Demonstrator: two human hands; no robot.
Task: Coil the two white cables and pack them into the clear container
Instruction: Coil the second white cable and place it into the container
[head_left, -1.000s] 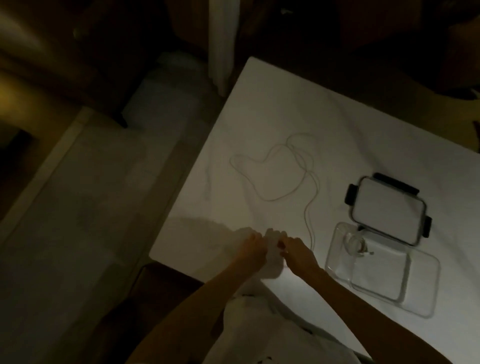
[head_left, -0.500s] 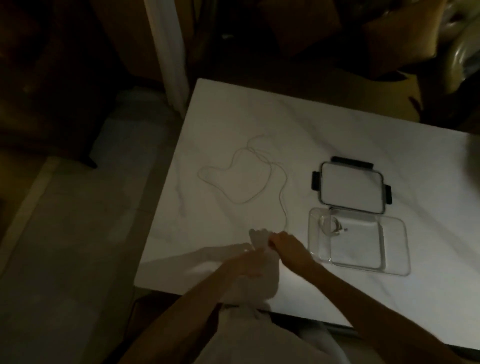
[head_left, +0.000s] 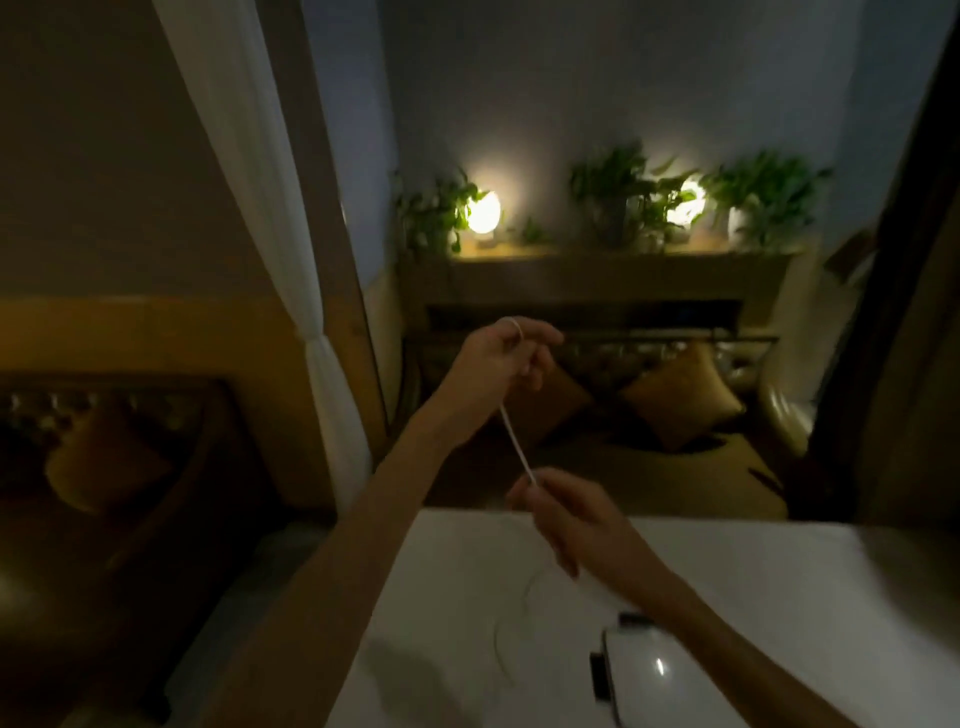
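Both hands are up in the air over the near edge of the white marble-look bench (head_left: 753, 571), and they're stretching a short run of white cable (head_left: 514, 441) taut between them. The left hand (head_left: 501, 358) is raised higher and is pinching the cable with a small loop poking out over the top of its fingers — looks like the start of a coil, so holding it up there is probably about keeping that first loop anchored while more gets wound on. The right hand (head_left: 566, 514) is lower and closer to the bench, fingers closed around the cable where it comes down, and I'd guess it's acting as the feeder, keeping tension so the line isn't kinking. The rest of the cable is trailing down as a faint thin curve on the bench below the right hand; it's dim and blurry, so I can't tell how much slack is left. At the bottom edge there's the container lid (head_left: 654, 670) with its dark clips lying flat on the bench. The clear container itself isn't in the shot, and neither is any second cable, so I can't say what's packed already. Judging by this, the coiling is only just getting going — plenty left to wind before anything goes into the container.
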